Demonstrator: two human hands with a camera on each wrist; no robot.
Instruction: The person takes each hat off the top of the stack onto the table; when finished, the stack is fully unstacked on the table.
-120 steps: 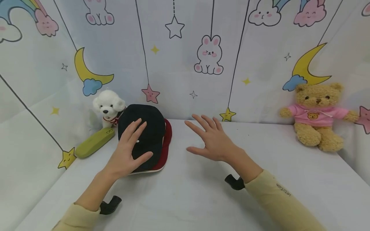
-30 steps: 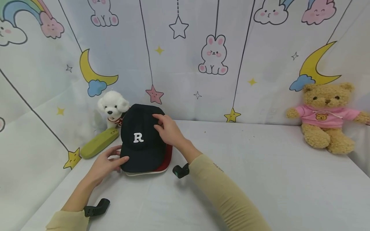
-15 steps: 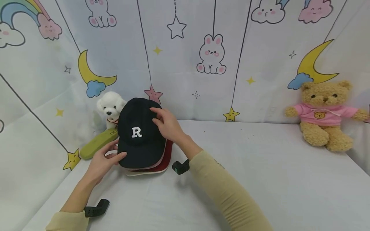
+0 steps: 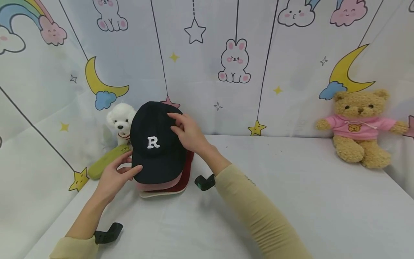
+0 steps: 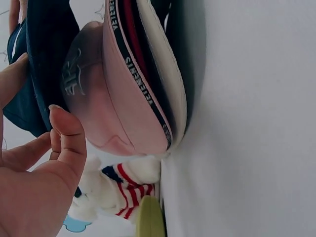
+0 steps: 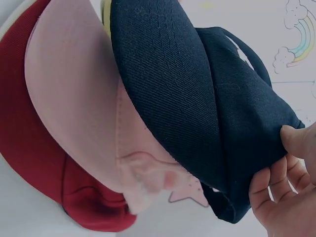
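A dark navy baseball cap with a white letter R is held up over a stack of caps by both hands. My left hand pinches its brim edge at the left, thumb on top. At the crown's right side, my right hand pinches the fabric between thumb and fingers, as the right wrist view also shows. Under it sits a pink cap with a lettered band, then a red cap, and a cream brim at the bottom. In the left wrist view the navy cap stands apart from the pink crown.
Behind the caps sit a white plush dog and a green glasses case on the left. A teddy bear in a pink hoodie sits at the far right of the white table. A cartoon-printed cloth backdrop rises behind.
Both hands moved from hovering open to gripping the navy cap. The cap has since risen off the stack, and the pink brim beneath has come into view.
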